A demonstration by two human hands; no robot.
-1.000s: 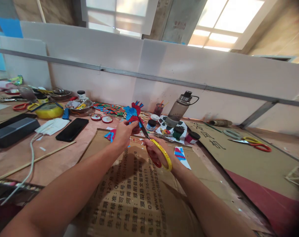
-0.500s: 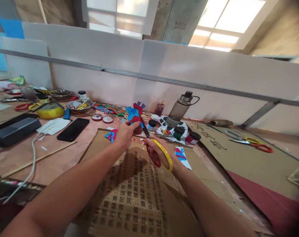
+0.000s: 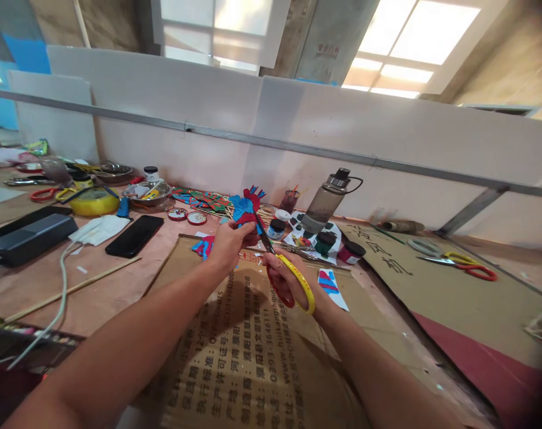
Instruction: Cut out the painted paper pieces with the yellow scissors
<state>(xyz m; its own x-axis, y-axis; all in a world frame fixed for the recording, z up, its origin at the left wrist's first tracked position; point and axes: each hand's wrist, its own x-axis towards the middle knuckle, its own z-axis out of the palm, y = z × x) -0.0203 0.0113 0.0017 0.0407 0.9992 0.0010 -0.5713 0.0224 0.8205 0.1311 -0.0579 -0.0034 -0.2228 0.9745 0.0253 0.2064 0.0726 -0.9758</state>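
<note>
Pinched in my left hand (image 3: 228,243) is a blue and red painted paper cutout (image 3: 245,205), held above the far edge of a flattened cardboard sheet (image 3: 226,357). My right hand (image 3: 283,273) grips scissors (image 3: 303,285) with one yellow and one red handle loop. Their dark blades point up and away, against the right side of the cutout; how far they are apart I cannot tell. Another blue and red painted piece (image 3: 203,246) lies beyond my left wrist. To the right of my right hand, a white paper scrap with red and blue paint (image 3: 330,285) rests on the cardboard.
A grey water bottle (image 3: 327,201) and paint jars (image 3: 324,243) stand beyond my right hand. At left lie a black phone (image 3: 134,235), a power bank (image 3: 33,238), a yellow tape roll (image 3: 94,201) and a thin stick (image 3: 78,286). More scissors (image 3: 470,267) lie far right.
The whole view has shifted slightly. Both hands keep nearly the same places, the left on the cutout and the right on the scissors; the blades remain beside the cutout's right side.
</note>
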